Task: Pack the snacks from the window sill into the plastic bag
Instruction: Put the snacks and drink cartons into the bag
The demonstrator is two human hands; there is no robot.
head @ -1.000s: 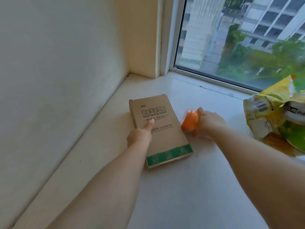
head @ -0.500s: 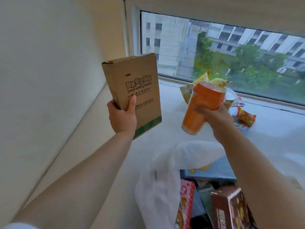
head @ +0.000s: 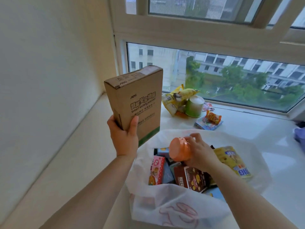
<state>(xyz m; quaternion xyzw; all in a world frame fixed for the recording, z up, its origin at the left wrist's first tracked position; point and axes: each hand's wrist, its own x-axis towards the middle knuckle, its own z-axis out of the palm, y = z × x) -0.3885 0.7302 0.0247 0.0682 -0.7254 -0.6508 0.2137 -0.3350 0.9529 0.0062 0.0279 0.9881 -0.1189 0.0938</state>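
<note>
One plastic bag (head: 178, 210), white with pink line art on its near side, sits open on the white sill (head: 247, 126), and everything else is placed from it. Inside it, at least five packs show: one pink box (head: 156, 171) at the left, one brown box (head: 191, 178) in the middle, one yellow pouch (head: 234, 161) at the right, and two pale blue packs whose print is too small to read. Beyond the bag, near the window (head: 231, 80), one yellow packet (head: 176, 98) leans against one green cup (head: 194, 107); right of these lie one small red wrapper (head: 212, 117) on one blue pack (head: 208, 123), with a further pink wrapper partly hidden behind the cup. The left hand (head: 123, 138) grips one brown carton (head: 137, 103) by its lower end, thumb across the front and fingers curled behind, holding it upright above the bag's left rim; it reads "AOC" and "Smart safety socket", with a green band along the bottom. The right hand (head: 199, 154) holds one orange cup (head: 179, 150) tipped on its side, its base facing the camera, just over the bag's mouth, fingers wrapped round its wall.
</note>
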